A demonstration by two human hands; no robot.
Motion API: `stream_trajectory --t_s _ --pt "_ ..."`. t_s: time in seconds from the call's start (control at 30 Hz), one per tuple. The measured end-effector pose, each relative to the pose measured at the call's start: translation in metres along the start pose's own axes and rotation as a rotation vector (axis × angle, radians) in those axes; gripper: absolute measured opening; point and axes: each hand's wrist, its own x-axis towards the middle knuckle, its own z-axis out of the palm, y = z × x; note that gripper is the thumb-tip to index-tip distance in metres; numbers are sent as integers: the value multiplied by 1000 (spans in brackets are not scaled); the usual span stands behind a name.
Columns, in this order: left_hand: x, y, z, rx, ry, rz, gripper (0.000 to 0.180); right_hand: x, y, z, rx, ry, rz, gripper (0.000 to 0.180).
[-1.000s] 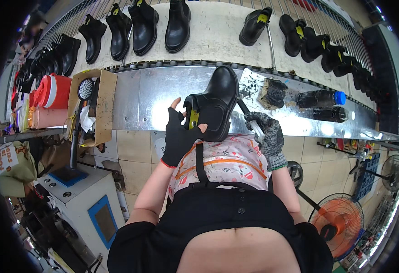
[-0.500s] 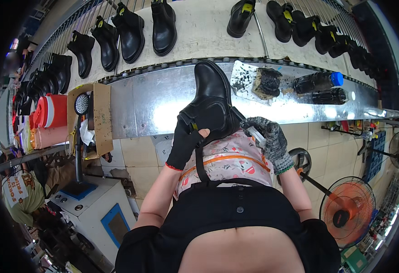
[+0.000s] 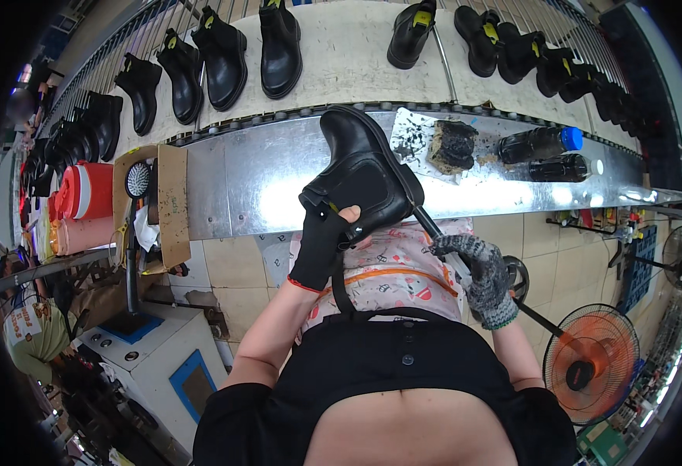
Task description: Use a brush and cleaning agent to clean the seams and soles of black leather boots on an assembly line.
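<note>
Black boot [image 3: 360, 175] held over metal counter's near edge, toe up-left; L hand [image 3: 321, 245] fingers clamped on heel, R hand [image 3: 481, 272] gripping thin tool handle [image 3: 434, 233] below-right.

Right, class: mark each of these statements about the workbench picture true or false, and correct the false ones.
1. The left hand holds a black boot. True.
2. The right hand is bare. False: it wears a grey knitted glove and grips a dark rod-like tool.
3. Two dark bottles lie on the metal bench. True.
4. The fan at lower right is blue. False: it is orange.
5. The belt beyond the bench carries no boots. False: black boots stand along it.
</note>
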Motion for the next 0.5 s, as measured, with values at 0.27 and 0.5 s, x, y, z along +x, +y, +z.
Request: stream_trajectory --t_s 0.27,0.5 --pt "1 10 7 -114 -31 -21 35 -7 6 0 -21 5 -105 34" --pt "1 23 14 -250 6 18 41 -10 19 6 324 22 -129 55"
